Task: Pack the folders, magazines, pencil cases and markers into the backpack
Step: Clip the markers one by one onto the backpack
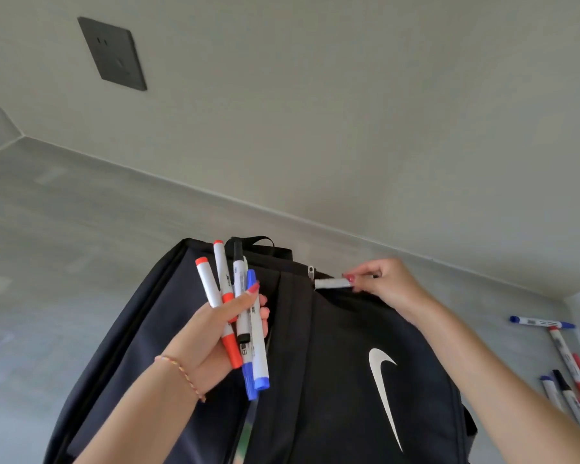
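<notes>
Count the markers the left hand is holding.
5 markers in the left hand: two red-capped, one black-capped, two blue-capped, fanned above the backpack. Others may hide behind.

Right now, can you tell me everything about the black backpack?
The backpack is black fabric with a white swoosh logo on its front and a carry loop on top. It stands on the grey surface. The right hand pinches a white tag at its top zipper. The left hand holds markers over it.
</notes>
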